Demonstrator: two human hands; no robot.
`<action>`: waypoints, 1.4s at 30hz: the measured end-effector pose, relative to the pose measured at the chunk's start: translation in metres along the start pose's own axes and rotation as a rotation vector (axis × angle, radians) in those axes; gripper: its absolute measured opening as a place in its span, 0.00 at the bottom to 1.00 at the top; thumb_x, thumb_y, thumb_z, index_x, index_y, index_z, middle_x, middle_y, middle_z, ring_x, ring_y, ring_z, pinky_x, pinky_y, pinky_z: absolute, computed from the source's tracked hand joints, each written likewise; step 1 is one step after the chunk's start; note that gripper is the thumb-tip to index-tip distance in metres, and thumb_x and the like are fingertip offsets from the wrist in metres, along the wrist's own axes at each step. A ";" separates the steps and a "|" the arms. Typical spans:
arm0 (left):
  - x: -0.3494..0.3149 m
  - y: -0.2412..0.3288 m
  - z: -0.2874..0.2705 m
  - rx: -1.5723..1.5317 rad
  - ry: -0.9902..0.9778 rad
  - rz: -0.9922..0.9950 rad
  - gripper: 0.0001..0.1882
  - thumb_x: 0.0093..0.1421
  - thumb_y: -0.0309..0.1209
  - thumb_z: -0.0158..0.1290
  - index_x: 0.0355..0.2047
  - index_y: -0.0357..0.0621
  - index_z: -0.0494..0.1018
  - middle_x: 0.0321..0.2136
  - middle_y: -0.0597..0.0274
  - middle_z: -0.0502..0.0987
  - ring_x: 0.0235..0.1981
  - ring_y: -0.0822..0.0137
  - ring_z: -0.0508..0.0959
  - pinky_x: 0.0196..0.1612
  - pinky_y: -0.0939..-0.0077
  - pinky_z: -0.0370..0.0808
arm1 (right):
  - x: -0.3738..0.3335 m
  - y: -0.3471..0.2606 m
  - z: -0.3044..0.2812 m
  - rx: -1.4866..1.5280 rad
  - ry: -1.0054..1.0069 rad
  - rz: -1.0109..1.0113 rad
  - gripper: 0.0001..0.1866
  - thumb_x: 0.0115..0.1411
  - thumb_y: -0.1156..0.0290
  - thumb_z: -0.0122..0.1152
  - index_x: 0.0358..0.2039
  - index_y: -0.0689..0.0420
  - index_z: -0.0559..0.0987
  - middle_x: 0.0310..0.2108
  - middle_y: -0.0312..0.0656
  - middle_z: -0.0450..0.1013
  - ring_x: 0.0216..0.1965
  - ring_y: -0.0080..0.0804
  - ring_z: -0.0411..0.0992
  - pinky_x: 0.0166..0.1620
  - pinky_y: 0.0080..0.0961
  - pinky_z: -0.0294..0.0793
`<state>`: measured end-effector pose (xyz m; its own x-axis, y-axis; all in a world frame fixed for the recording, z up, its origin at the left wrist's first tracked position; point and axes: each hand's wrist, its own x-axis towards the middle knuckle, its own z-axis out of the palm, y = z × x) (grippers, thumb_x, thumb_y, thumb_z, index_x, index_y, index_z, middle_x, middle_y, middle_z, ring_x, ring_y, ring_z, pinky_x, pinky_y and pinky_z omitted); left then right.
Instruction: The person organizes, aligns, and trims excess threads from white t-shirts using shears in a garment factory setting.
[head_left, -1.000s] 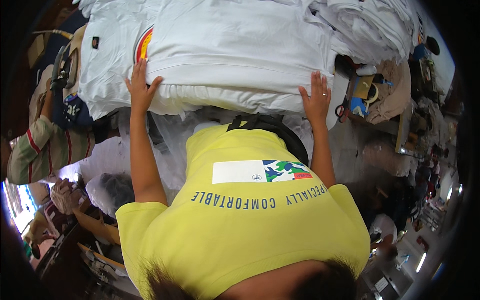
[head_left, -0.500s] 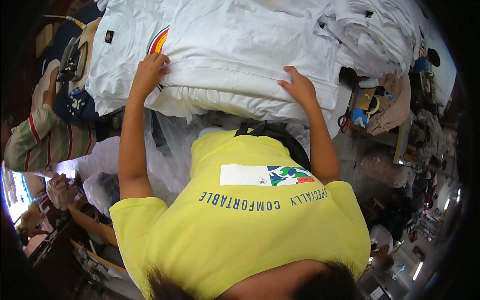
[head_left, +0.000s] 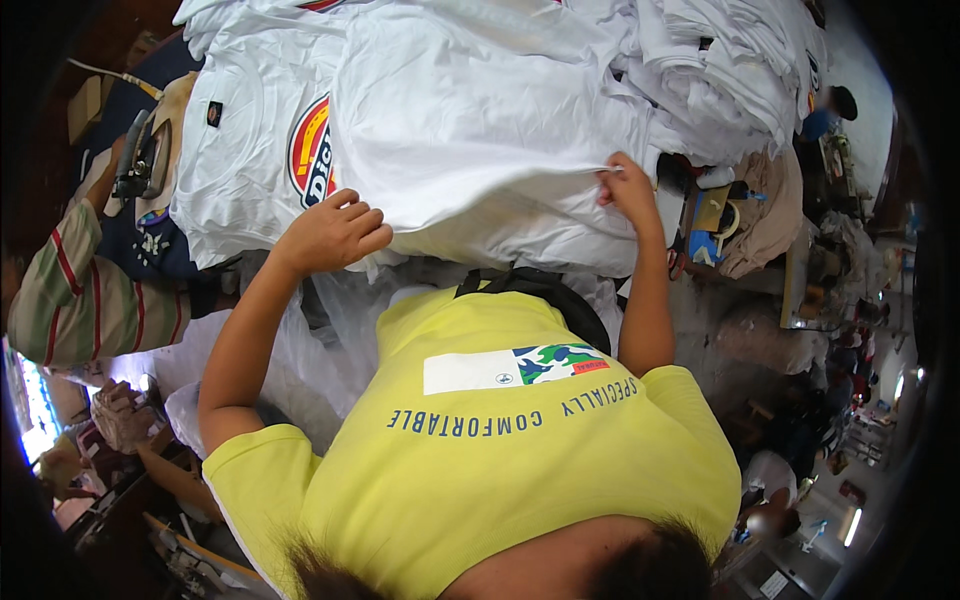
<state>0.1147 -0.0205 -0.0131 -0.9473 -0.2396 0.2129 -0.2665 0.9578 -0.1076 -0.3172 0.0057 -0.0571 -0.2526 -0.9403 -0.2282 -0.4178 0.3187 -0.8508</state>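
A white T-shirt lies over a pile of the same shirts, its near edge raised in a loose curve between my two hands. My left hand is closed at the left end of that edge, just below a round red, yellow and dark print; its fingertips are partly hidden. At the other end, my right hand pinches the cloth between thumb and fingers. Below the lifted edge, more white fabric shows. To the left lies a flat shirt part with a small black neck label.
A heap of white shirts rises at the far right. Beside it are a roll of tape and brown cloth. At left, a person in a striped sleeve holds an iron on dark cloth. Clear plastic hangs below the table edge.
Both hands have come nearer to me, and the right has shifted slightly right. The shirt's near edge, flat before, is now pulled up off the pile. More of the round print shows.
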 end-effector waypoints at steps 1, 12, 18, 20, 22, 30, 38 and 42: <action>-0.001 0.002 0.001 0.023 -0.030 -0.034 0.04 0.49 0.27 0.46 0.27 0.46 0.65 0.25 0.65 0.68 0.28 0.68 0.72 0.40 0.73 0.68 | -0.002 -0.011 -0.011 0.037 0.061 -0.003 0.07 0.54 0.71 0.55 0.30 0.60 0.69 0.13 0.37 0.68 0.13 0.22 0.68 0.17 0.18 0.64; 0.140 0.107 0.014 -1.288 0.284 -0.545 0.09 0.55 0.29 0.53 0.30 0.38 0.66 0.21 0.59 0.73 0.23 0.70 0.75 0.27 0.76 0.70 | 0.127 -0.164 -0.109 -0.442 0.851 -0.712 0.12 0.52 0.64 0.55 0.31 0.61 0.74 0.28 0.46 0.74 0.26 0.40 0.71 0.31 0.30 0.68; 0.189 0.101 0.049 -1.648 0.612 -0.904 0.11 0.51 0.31 0.57 0.26 0.37 0.68 0.23 0.65 0.73 0.26 0.77 0.70 0.29 0.83 0.65 | 0.049 -0.267 0.066 -0.158 0.026 -1.345 0.28 0.55 0.69 0.54 0.56 0.59 0.58 0.53 0.54 0.60 0.56 0.49 0.57 0.57 0.33 0.56; 0.167 0.094 0.079 -1.312 0.640 -0.978 0.12 0.49 0.31 0.59 0.23 0.37 0.69 0.22 0.63 0.70 0.24 0.75 0.68 0.28 0.81 0.65 | 0.050 -0.224 0.068 -0.269 -0.014 -1.374 0.33 0.54 0.68 0.57 0.58 0.57 0.55 0.54 0.53 0.59 0.56 0.45 0.58 0.57 0.33 0.56; 0.147 0.086 0.092 -1.124 0.589 -1.019 0.12 0.48 0.31 0.60 0.22 0.37 0.69 0.22 0.63 0.68 0.22 0.75 0.67 0.27 0.81 0.65 | 0.032 -0.171 0.054 -0.220 0.094 -1.266 0.13 0.54 0.65 0.56 0.38 0.58 0.75 0.36 0.43 0.73 0.33 0.37 0.71 0.37 0.27 0.69; 0.148 0.082 0.061 -0.761 0.762 -0.820 0.08 0.51 0.24 0.56 0.24 0.37 0.66 0.21 0.61 0.68 0.24 0.70 0.69 0.29 0.81 0.66 | -0.050 0.071 -0.027 -0.208 0.437 -0.237 0.08 0.53 0.70 0.55 0.33 0.57 0.75 0.33 0.44 0.72 0.36 0.39 0.71 0.39 0.30 0.70; 0.162 0.082 0.076 -0.984 0.662 -0.820 0.08 0.56 0.28 0.51 0.32 0.40 0.63 0.20 0.60 0.72 0.23 0.67 0.73 0.27 0.74 0.69 | -0.097 0.163 -0.070 -0.672 0.731 0.203 0.15 0.52 0.63 0.58 0.38 0.54 0.70 0.36 0.47 0.68 0.37 0.48 0.70 0.37 0.38 0.70; 0.166 0.086 0.096 -2.006 0.708 -1.070 0.15 0.59 0.32 0.48 0.42 0.40 0.59 0.28 0.66 0.72 0.28 0.76 0.72 0.34 0.79 0.70 | -0.088 0.166 -0.072 -0.733 0.817 0.256 0.17 0.53 0.61 0.57 0.41 0.54 0.69 0.38 0.47 0.67 0.40 0.48 0.68 0.39 0.39 0.70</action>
<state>-0.0827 0.0064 -0.0805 -0.3553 -0.9010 -0.2489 0.4125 -0.3900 0.8233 -0.4270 0.1503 -0.1445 -0.7878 -0.5623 0.2514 -0.6152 0.7375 -0.2786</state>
